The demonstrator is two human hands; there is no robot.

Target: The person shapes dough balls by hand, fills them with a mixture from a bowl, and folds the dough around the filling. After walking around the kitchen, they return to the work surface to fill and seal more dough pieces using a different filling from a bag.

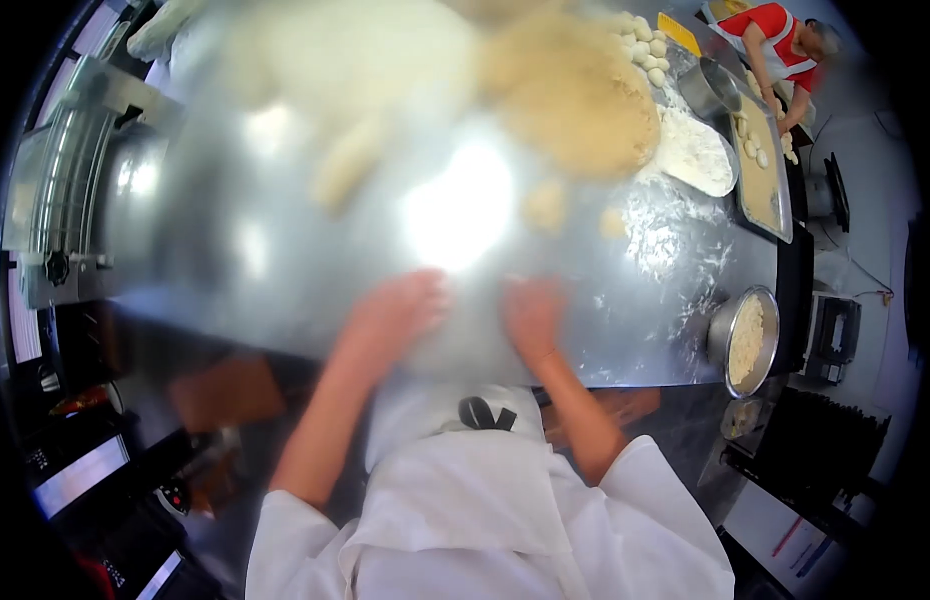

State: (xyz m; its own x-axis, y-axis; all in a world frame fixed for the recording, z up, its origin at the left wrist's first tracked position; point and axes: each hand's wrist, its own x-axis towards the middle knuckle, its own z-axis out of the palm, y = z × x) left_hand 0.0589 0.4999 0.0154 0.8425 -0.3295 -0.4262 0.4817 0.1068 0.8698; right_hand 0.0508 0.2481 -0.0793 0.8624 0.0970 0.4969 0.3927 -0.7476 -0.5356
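My left hand point(410, 308) is low over the steel table point(605, 340), near its front edge. Motion blur smears its fingers, so their grip cannot be read. Just to the right, apart from it, is my right hand point(534, 312), also blurred, its fingers seemingly curled. Whether either hand holds anything does not show. Beyond them lie a small strip of dough point(343, 168) and two small tan lumps, one nearer the middle point(545, 206) and one further right point(613, 222). A large pale dough mass point(355, 60) and a wide tan, crumbly-looking mound point(575, 100) fill the far side, both blurred.
At right are a floury white heap point(697, 155), dough balls point(642, 45), a yellow scraper point(679, 33), a metal pot point(703, 92), a tray point(783, 215) and a bowl point(720, 335) of pale filling. A roller machine point(75, 180) stands left. Another person point(775, 45) works beyond.
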